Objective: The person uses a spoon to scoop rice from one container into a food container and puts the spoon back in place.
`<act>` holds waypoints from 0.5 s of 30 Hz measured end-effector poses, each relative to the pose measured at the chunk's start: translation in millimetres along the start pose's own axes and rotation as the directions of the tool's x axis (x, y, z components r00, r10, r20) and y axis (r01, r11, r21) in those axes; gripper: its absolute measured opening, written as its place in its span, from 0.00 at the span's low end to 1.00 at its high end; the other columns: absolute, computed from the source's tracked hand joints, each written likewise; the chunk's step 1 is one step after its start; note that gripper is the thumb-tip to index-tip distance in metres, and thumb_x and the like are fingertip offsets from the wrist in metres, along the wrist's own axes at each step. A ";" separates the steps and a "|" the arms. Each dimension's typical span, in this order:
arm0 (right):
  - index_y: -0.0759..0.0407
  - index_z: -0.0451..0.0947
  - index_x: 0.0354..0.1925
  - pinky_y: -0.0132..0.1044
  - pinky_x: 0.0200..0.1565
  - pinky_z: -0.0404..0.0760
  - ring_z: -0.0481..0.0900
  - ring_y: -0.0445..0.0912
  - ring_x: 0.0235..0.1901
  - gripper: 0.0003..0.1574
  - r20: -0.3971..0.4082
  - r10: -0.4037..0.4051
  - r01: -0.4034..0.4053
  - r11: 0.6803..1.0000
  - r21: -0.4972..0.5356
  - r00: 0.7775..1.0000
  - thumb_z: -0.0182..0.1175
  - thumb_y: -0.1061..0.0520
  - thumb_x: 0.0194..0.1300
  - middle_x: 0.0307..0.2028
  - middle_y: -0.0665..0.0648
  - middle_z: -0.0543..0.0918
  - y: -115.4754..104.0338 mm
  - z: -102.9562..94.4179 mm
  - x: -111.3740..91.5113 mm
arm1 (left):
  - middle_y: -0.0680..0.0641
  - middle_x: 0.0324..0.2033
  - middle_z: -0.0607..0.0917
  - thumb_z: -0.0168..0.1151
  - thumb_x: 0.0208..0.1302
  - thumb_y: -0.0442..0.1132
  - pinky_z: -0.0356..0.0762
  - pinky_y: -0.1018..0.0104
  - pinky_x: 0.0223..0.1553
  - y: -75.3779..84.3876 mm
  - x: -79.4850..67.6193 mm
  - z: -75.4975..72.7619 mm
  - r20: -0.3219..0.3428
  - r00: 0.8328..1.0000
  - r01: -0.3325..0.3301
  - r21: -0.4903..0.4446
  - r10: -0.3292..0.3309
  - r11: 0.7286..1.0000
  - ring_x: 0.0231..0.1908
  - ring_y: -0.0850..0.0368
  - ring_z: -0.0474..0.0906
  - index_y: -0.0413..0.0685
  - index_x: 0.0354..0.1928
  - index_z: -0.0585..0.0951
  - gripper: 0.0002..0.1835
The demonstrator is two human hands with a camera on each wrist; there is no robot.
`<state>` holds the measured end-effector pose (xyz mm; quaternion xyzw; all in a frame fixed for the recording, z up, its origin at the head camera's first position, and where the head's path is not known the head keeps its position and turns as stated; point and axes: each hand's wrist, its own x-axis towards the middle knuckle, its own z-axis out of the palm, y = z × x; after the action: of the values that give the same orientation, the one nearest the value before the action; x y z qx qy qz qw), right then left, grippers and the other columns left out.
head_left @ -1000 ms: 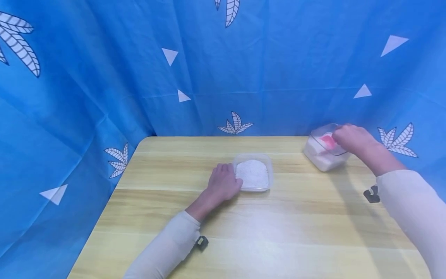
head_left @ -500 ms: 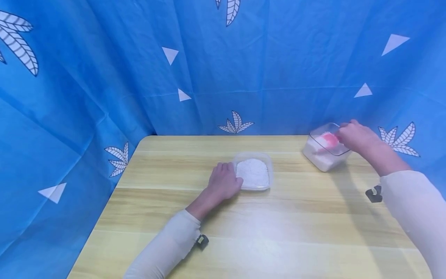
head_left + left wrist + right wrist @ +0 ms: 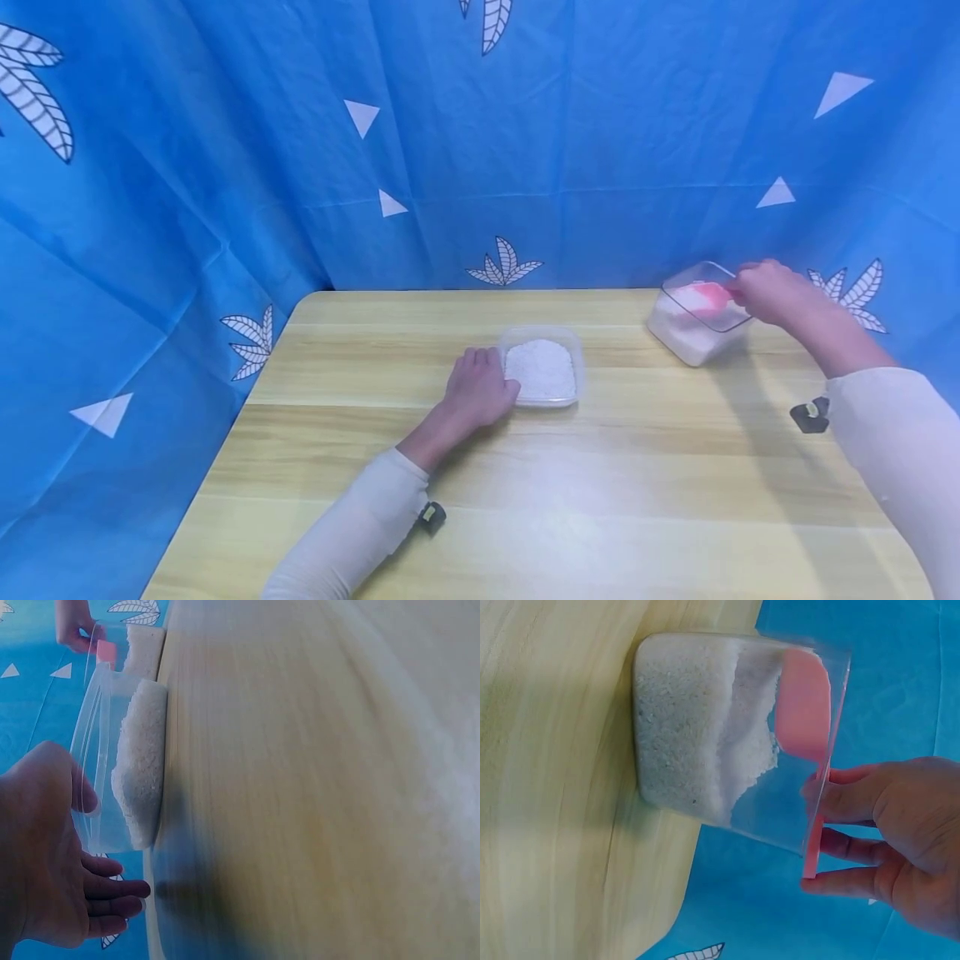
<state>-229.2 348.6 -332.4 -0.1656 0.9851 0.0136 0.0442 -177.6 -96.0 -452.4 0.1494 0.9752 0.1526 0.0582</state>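
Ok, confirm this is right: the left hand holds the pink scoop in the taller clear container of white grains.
Wrong side: the right hand holds the pink scoop in the taller clear container of white grains, as the right wrist view shows.

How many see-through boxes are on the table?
2. One clear box is beside the left hand; the other box is farther right, where the right hand holds a pink scoop. No others show.
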 end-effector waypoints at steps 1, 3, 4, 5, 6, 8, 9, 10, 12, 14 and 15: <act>0.67 0.84 0.39 0.44 0.29 0.77 0.76 0.51 0.26 0.10 0.000 0.004 -0.004 1.000 0.011 1.000 0.61 0.69 0.58 0.26 0.59 0.80 0.1 -0.5 -0.6 | 0.43 0.47 0.74 0.46 0.60 0.55 0.67 0.56 0.55 -0.3 0.3 0.2 0.001 1.000 0.001 0.000 -0.001 1.000 0.47 0.50 0.65 0.38 0.54 0.69 0.29; 0.68 0.84 0.39 0.45 0.30 0.77 0.75 0.51 0.26 0.10 -0.003 0.005 -0.005 1.000 0.028 1.000 0.60 0.69 0.58 0.26 0.59 0.80 0.4 -1.4 -1.6 | 0.43 0.47 0.74 0.45 0.61 0.55 0.66 0.56 0.56 -0.5 0.5 0.4 0.006 1.000 0.000 0.003 0.000 1.000 0.47 0.50 0.65 0.38 0.56 0.69 0.30; 0.68 0.84 0.39 0.45 0.30 0.77 0.76 0.51 0.26 0.10 0.000 0.010 -0.010 0.999 0.039 1.000 0.60 0.69 0.58 0.26 0.59 0.81 0.8 -1.6 -2.0 | 0.43 0.47 0.74 0.46 0.61 0.55 0.66 0.56 0.56 -0.7 0.7 0.5 0.006 1.000 0.000 0.002 0.000 1.000 0.47 0.50 0.65 0.38 0.56 0.69 0.30; 0.68 0.84 0.39 0.45 0.31 0.77 0.75 0.51 0.27 0.10 0.002 0.013 -0.013 0.999 0.046 1.000 0.60 0.69 0.58 0.26 0.59 0.81 1.3 -1.7 -2.3 | 0.43 0.47 0.74 0.46 0.61 0.55 0.66 0.56 0.55 -0.8 0.8 0.8 0.006 1.000 0.000 0.001 0.000 1.000 0.47 0.50 0.65 0.38 0.56 0.69 0.30; 0.68 0.84 0.40 0.46 0.32 0.78 0.76 0.51 0.27 0.11 0.004 0.015 -0.015 0.998 0.053 1.000 0.60 0.69 0.58 0.26 0.59 0.82 1.8 -1.9 -2.8 | 0.43 0.46 0.74 0.46 0.61 0.55 0.66 0.56 0.55 -0.8 0.9 0.8 0.005 1.000 -0.001 0.002 0.001 1.000 0.46 0.50 0.65 0.38 0.55 0.69 0.30; 0.70 0.84 0.41 0.49 0.34 0.79 0.78 0.53 0.28 0.12 0.010 0.021 -0.022 0.997 0.069 1.000 0.61 0.69 0.57 0.28 0.61 0.83 3.0 -2.2 -3.9 | 0.43 0.46 0.74 0.46 0.60 0.55 0.66 0.56 0.55 -0.8 1.1 1.2 0.003 1.000 -0.003 0.000 0.003 1.000 0.46 0.50 0.65 0.38 0.55 0.69 0.30; 0.71 0.84 0.42 0.50 0.35 0.80 0.79 0.53 0.29 0.13 0.016 0.028 -0.029 0.997 0.078 0.999 0.61 0.69 0.57 0.28 0.62 0.84 3.4 -2.4 -4.5 | 0.43 0.46 0.74 0.46 0.60 0.55 0.67 0.56 0.55 -0.8 1.3 1.6 0.000 1.000 -0.004 -0.002 0.004 1.000 0.46 0.50 0.65 0.38 0.55 0.69 0.30; 0.71 0.83 0.43 0.50 0.35 0.80 0.79 0.54 0.29 0.13 0.022 0.033 -0.035 0.996 0.086 0.999 0.61 0.69 0.57 0.29 0.63 0.84 3.7 -2.6 -5.0 | 0.43 0.46 0.74 0.46 0.60 0.55 0.66 0.56 0.55 -0.8 1.4 1.9 0.000 1.000 -0.004 -0.003 0.004 1.000 0.46 0.50 0.65 0.38 0.55 0.69 0.29; 0.73 0.82 0.44 0.51 0.36 0.81 0.80 0.55 0.30 0.14 0.029 0.043 -0.045 0.994 0.100 0.999 0.61 0.69 0.58 0.30 0.66 0.85 3.9 -3.2 -6.0 | 0.43 0.45 0.74 0.46 0.60 0.55 0.67 0.56 0.55 -1.1 1.7 2.4 -0.001 1.000 -0.005 -0.003 0.005 1.000 0.46 0.50 0.65 0.38 0.54 0.69 0.29; 0.74 0.82 0.45 0.51 0.37 0.81 0.81 0.56 0.31 0.15 0.036 0.049 -0.053 0.993 0.110 0.998 0.61 0.68 0.58 0.32 0.68 0.85 3.7 -3.9 -6.9 | 0.43 0.46 0.74 0.46 0.61 0.55 0.67 0.55 0.55 -1.7 1.9 2.8 0.000 1.000 -0.006 -0.005 0.006 1.000 0.46 0.50 0.65 0.38 0.54 0.69 0.29; 0.75 0.81 0.45 0.52 0.37 0.82 0.81 0.58 0.31 0.15 0.037 0.050 -0.054 0.992 0.114 0.998 0.62 0.68 0.58 0.33 0.69 0.85 3.7 -4.3 -7.6 | 0.43 0.46 0.74 0.46 0.61 0.55 0.67 0.55 0.55 -2.0 1.8 3.0 -0.001 1.000 -0.007 -0.005 0.007 1.000 0.46 0.50 0.65 0.39 0.54 0.69 0.29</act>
<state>-223.7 354.3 -327.4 -0.1367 0.9874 -0.0390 0.0702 -179.4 -96.4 -455.9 0.1525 0.9743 0.1551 0.0577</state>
